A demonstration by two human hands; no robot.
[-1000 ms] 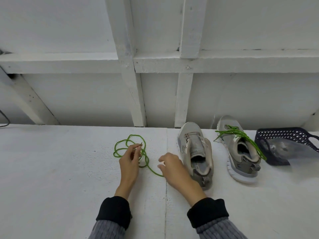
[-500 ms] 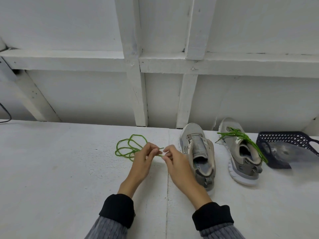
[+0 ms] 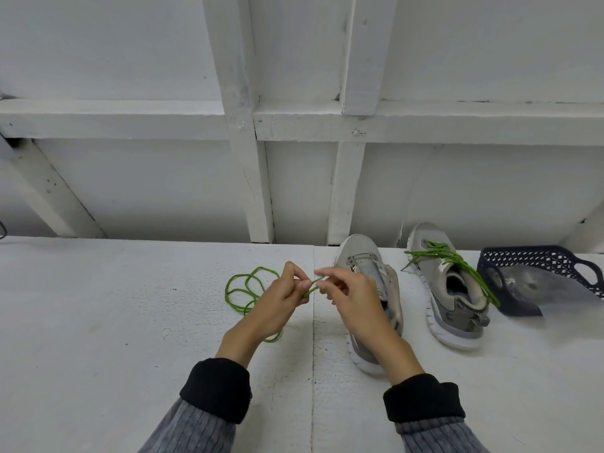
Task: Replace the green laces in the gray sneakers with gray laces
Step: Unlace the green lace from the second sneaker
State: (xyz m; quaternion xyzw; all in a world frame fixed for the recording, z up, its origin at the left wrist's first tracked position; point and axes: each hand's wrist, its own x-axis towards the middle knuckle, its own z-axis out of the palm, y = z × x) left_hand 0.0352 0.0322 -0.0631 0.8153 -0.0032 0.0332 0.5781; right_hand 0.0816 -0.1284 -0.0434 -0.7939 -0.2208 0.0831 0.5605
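Note:
A loose green lace lies coiled on the white table, left of the shoes. My left hand and my right hand are raised just above the table and pinch a short stretch of that lace between their fingertips. Behind my right hand stands a gray sneaker with no lace in it, toe pointing away. To its right a second gray sneaker still carries a green lace, loosened and trailing over its heel. No gray laces are visible.
A dark blue perforated basket with a clear plastic bag in it sits at the far right. White wall beams rise right behind the table's back edge. A seam runs down the table between my hands.
Both hands lifted off the table and came together, taking the lace's end between the fingertips. The trailing strand that lay toward my right hand has been gathered up.

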